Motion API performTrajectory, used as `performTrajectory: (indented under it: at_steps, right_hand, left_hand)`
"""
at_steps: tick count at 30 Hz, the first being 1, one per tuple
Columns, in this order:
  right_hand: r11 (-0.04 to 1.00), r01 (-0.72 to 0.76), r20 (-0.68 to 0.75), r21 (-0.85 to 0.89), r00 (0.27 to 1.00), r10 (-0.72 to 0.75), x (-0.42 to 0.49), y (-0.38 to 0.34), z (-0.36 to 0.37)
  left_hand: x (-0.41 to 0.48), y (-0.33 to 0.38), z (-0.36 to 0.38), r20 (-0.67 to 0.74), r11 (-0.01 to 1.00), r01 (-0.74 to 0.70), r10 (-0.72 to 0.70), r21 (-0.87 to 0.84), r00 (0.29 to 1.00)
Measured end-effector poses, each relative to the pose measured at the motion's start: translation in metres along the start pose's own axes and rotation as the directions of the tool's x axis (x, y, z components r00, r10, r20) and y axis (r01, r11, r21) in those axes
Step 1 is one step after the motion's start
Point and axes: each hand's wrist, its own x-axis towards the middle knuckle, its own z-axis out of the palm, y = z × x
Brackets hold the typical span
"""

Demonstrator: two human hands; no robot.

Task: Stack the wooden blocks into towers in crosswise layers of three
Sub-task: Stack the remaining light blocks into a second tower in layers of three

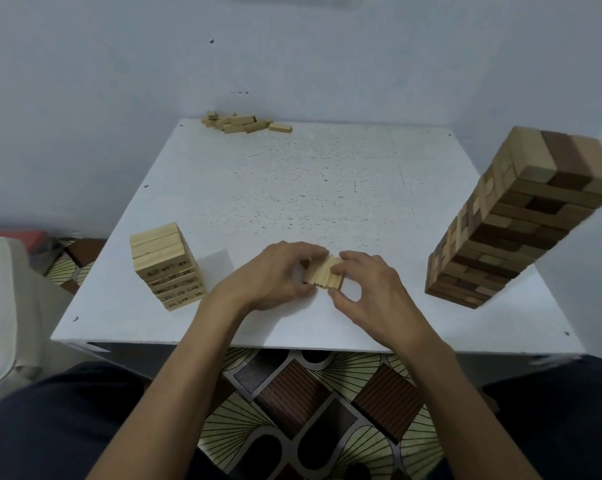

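Lower centre of frame: left hand [278,275] and right hand [365,292] both pinch the small block layer [322,274] on the table [292,174] between them (long axes run toward upper right).

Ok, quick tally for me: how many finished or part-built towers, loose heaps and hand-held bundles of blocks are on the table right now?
Standing towers: 2, the short pale tower and the tall mixed-wood tower
Loose heaps: 1, the pile of loose blocks at the far edge
Hand-held bundles: 1, the block bundle between left hand and right hand
Total: 4 groups
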Motion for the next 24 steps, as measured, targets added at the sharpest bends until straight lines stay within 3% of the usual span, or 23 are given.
performTrajectory:
  at_steps: [6, 12, 24]
  right_hand:
    - [0.997, 0.061, 0.054, 0.053, 0.997, -0.064, 0.005, 0.004, -0.010]
    - [0.997, -0.014, 0.109, 0.078, 0.994, 0.006, 0.010, 0.007, -0.013]
    - [0.989, -0.021, 0.134, 0.144, 0.991, 0.002, 0.012, 0.008, -0.010]
  left_hand:
    - [-0.005, -0.007, 0.002, -0.082, 0.997, 0.004, -0.009, -0.072, 0.997]
    - [-0.011, -0.008, 0.004, -0.108, 0.995, -0.005, -0.006, -0.099, 0.994]
    - [-0.009, -0.014, 0.010, -0.137, 0.994, -0.005, -0.011, -0.110, 0.991]
